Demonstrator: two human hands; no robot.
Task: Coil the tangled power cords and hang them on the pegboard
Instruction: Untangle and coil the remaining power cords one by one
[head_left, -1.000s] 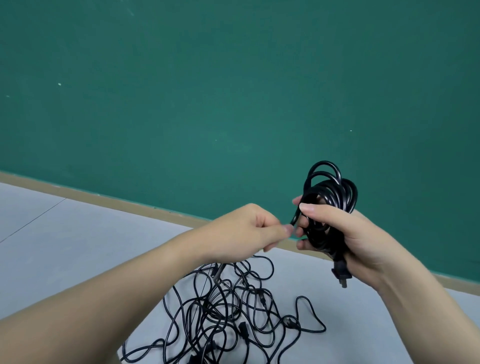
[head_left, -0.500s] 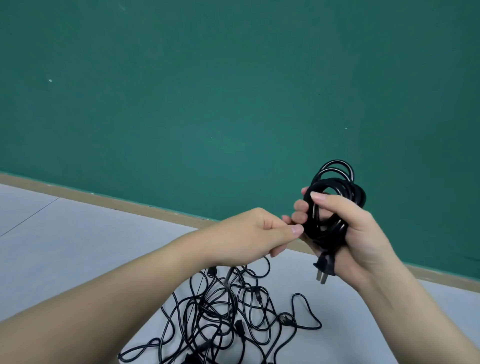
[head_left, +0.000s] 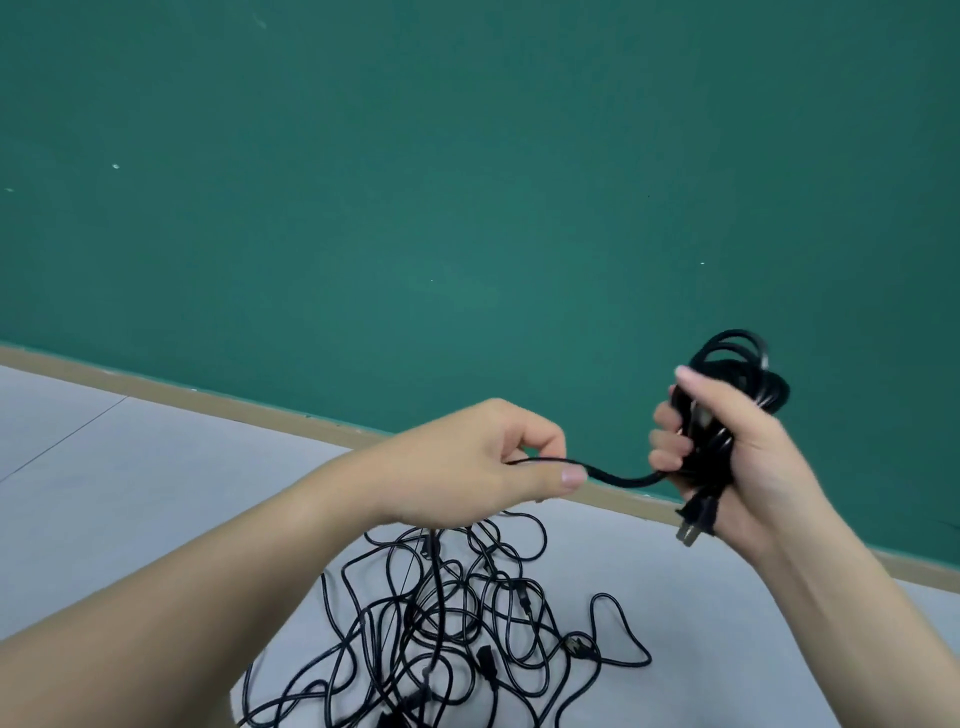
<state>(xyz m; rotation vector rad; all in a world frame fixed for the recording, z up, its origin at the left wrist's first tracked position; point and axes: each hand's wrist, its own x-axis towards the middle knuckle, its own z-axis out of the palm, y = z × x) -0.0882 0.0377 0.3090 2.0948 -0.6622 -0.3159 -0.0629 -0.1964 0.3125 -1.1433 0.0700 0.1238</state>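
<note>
Our right hand (head_left: 748, 457) gripped the coiled cord (head_left: 727, 395) above the floor tangle (head_left: 457, 639), our left hand (head_left: 483, 467) pinching its limp, springy tail, best held near the bundle.

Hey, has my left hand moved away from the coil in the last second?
Yes. The left hand has pulled leftward, away from the coil in the right hand, drawing a stretch of cord taut between them.

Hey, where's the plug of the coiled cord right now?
In the head view, the plug hangs at lower right below the coiled cord, against the right hand, above the tangled cords.
</note>
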